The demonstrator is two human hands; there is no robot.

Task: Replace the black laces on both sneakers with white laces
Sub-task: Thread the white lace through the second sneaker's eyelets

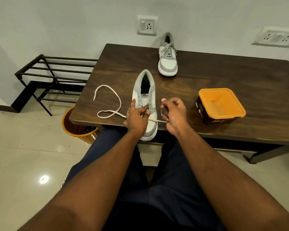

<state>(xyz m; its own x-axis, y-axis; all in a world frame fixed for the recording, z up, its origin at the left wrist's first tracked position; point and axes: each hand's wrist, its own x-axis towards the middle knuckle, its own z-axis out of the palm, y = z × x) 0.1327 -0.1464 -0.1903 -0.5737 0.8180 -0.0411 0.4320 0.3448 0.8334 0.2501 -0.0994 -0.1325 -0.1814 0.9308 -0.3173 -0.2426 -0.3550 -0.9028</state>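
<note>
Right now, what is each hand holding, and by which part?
The right hand pinches the white lace near its right-side end. The left hand holds the near sneaker at its lower eyelets.

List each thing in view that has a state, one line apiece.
near sneaker: upright at table edge, white lace through lowest eyelets only.
white lace: left end loose on table, right end pinched.
far sneaker: upright, fully laced.
orange tub: upright; lidded or open, cannot tell.
left hand: fingers hold near sneaker at its eyelets.
right hand: fingers curled, pinching white lace.
</note>
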